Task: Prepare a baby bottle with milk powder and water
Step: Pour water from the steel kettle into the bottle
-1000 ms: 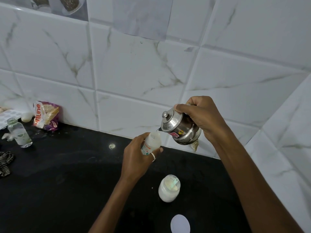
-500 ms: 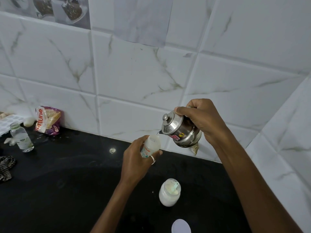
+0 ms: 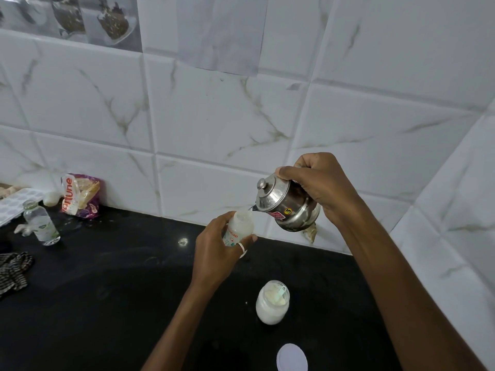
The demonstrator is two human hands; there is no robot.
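Head view: the left hand (image 3: 214, 253) is closed around a small baby bottle (image 3: 239, 226), fingers wrapped about its lower half, a pale ring on one finger. The bottle is held in the air above the black table (image 3: 107, 290), near the middle of the picture, its long axis close to upright with the open mouth leaning toward 1 o'clock. The hand hides its base, and the printing on its side is too small to read.

The right hand (image 3: 320, 183) is closed over the top and back of a steel kettle (image 3: 288, 207), thumb pressed along the lid. The kettle is tipped toward 8 o'clock, its short spout just at the bottle's mouth. Whether liquid is running I cannot tell. The handle is covered by the fingers.

On the table at 5 o'clock from the bottle stands an open powder jar (image 3: 272, 302), upright, something pale green lying in the powder. Its white lid (image 3: 292, 357) lies flat farther toward 5 o'clock, cut off by the bottom edge.

Far off at 9 o'clock stand a clear glass bottle (image 3: 41, 223) and a purple packet (image 3: 80, 195) against the tiles.
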